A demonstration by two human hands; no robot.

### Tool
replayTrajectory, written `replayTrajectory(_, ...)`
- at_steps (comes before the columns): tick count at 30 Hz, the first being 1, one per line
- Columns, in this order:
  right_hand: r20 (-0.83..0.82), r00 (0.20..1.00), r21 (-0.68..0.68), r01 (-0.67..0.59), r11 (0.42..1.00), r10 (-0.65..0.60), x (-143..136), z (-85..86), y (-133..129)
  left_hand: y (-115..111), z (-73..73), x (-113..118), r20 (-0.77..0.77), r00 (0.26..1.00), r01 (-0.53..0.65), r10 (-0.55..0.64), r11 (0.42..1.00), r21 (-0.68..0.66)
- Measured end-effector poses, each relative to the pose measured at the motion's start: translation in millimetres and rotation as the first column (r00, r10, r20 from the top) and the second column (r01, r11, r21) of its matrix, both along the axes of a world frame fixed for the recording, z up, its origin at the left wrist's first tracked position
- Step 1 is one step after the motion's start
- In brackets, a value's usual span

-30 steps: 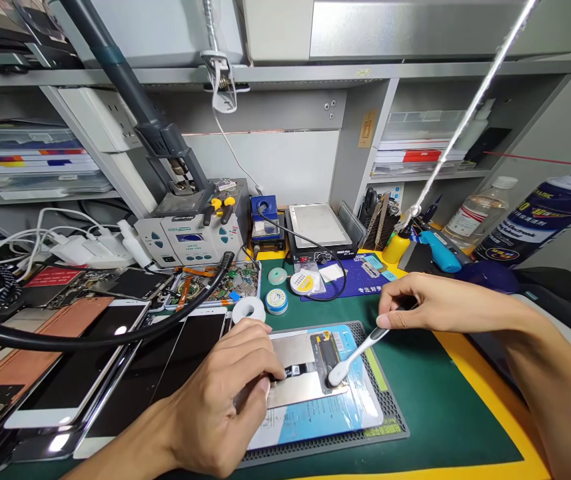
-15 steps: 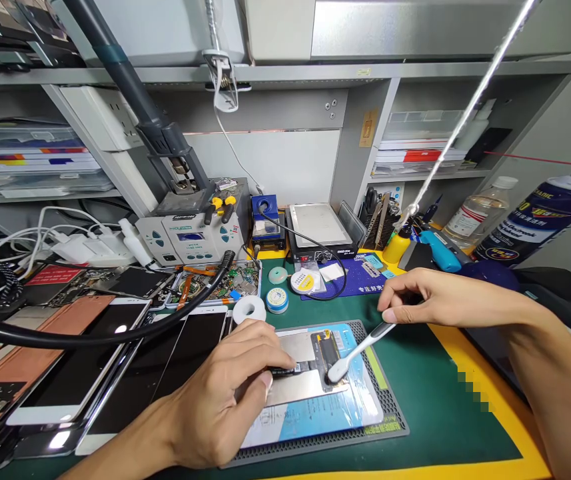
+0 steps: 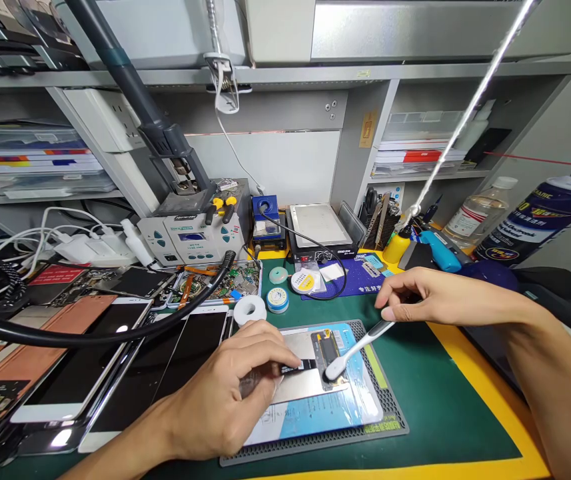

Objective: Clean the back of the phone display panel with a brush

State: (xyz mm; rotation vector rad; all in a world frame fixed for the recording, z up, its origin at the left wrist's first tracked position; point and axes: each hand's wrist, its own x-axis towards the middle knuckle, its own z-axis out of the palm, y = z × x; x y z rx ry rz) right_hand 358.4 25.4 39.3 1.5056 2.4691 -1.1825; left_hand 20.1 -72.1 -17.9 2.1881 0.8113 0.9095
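My right hand is closed on the dark grip of a white toothbrush. Its head rests on the black end section of a phone screen's silver metal back. My left hand pinches a short black flex cable that runs to that black section. Fingers cover the cable's far end and part of the metal back. Beneath the screen lies a blue and white sheet on a grey honeycomb-edged mat.
Several phones and screens lie at the left, crossed by a thick black hose. A solder spool and white roll sit behind the mat. A rework station and heating plate stand further back. Bottles are at right.
My left hand has shifted slightly right, its fingertips closer to the black section. The brush head has moved a touch to the left and up on the black section.
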Motion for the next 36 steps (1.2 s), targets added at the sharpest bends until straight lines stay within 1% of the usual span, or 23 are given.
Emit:
replayTrajectory(4,0.004,1.0,0.006,0.009,1.0,-0.009,0,0.0,1,0,4.0,1,-0.002,1.0,-0.015,0.015,0.998,-0.057)
replayTrajectory(9,0.018,1.0,0.01,0.016,1.0,-0.016,-1,2.3,-1,1,5.9,0,0.013,1.0,-0.004,0.006,0.99,-0.141)
replayTrajectory(13,0.025,0.999,0.015,0.02,1.0,-0.02,-2,2.0,-1,0,5.4,1,-0.034,0.998,-0.053,0.047,0.983,-0.179)
replayTrajectory(18,0.031,0.999,0.023,0.025,0.999,-0.025,-2,0.5,-1,-2,6.4,4,-0.133,0.987,-0.124,0.093,0.96,-0.252)
replayTrajectory(22,0.025,0.999,0.022,0.022,1.0,-0.023,-2,0.9,-1,0,8.3,4,-0.158,0.984,-0.126,0.084,0.953,-0.275)
replayTrajectory(27,0.013,1.0,0.005,0.024,1.0,-0.024,-2,-0.6,0,1,8.3,3,-0.139,0.987,-0.114,0.075,0.947,-0.3)
replayTrajectory(31,0.003,1.0,0.001,0.024,1.0,-0.024,0,-2.3,0,1,7.9,2,-0.163,0.985,-0.11,0.064,0.95,-0.292)
replayTrajectory(36,0.008,1.0,0.012,0.027,1.0,-0.027,-1,-1.2,-2,4,11.3,4,-0.2,0.979,-0.091,0.033,0.952,-0.291)
